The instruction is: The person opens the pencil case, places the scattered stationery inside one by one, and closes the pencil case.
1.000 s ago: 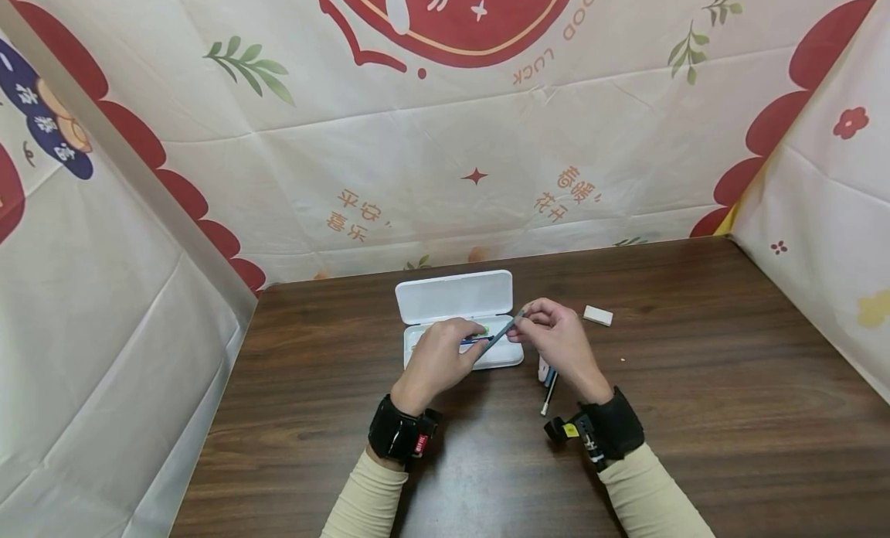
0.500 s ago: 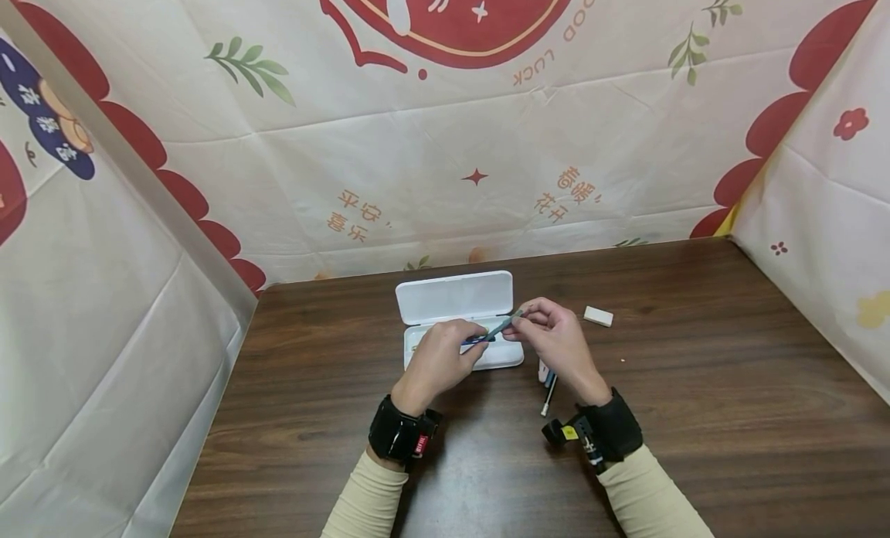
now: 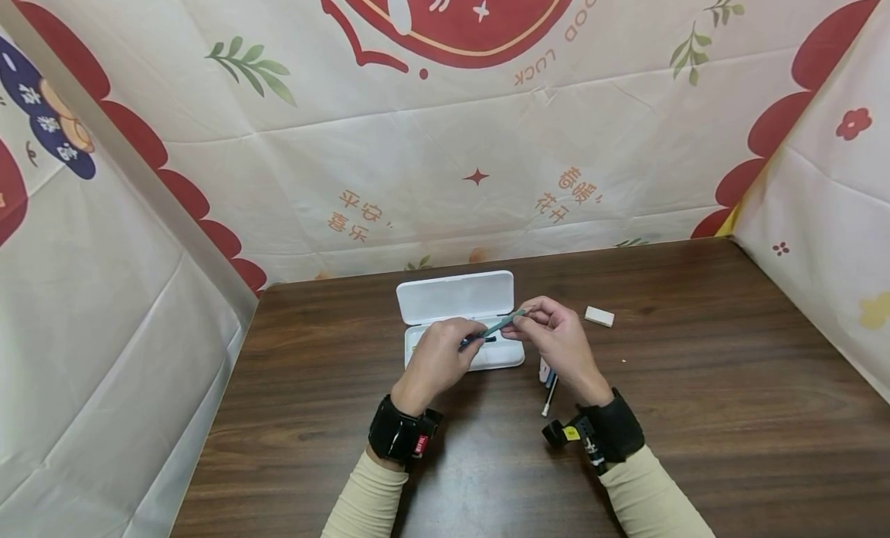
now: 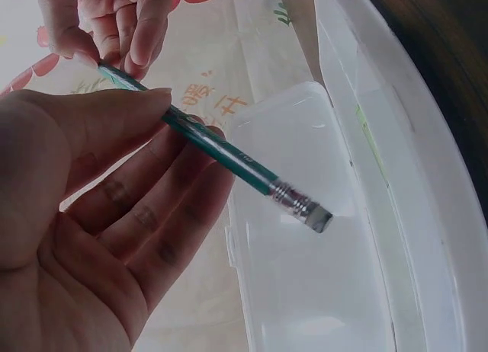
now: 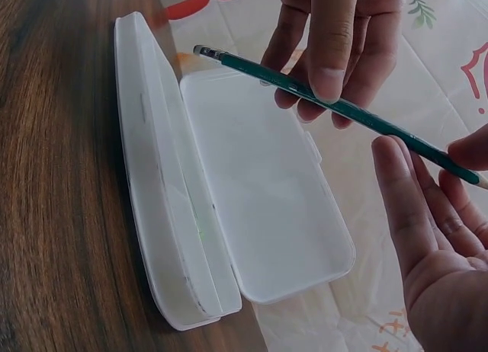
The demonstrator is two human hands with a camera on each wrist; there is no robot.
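Observation:
A green pencil [image 3: 504, 322] with a metal ferrule and grey eraser is held slantwise above an open white pencil case [image 3: 455, 297]. My left hand [image 3: 439, 358] pinches it between thumb and fingers, towards the eraser end, as the left wrist view shows. At the sharpened end, my right hand [image 3: 558, 345] holds the pencil [image 5: 366, 117] with thumb and fingertips. Behind the left fingers, a dark slim item [image 3: 490, 339] shows in the case's tray. Much of the tray is hidden by my left hand.
To the right of the case lies a white eraser [image 3: 599, 316]. Several slim items, among them a dark stick with a pale end [image 3: 548, 403], lie on the wooden table [image 3: 695, 414] beneath my right hand. A printed cloth [image 3: 417, 159] hangs behind the table.
The pencil has swung to a flatter slant between my hands, and its side now looks greener. Both hands have stayed almost in place. The case and the eraser have not moved.

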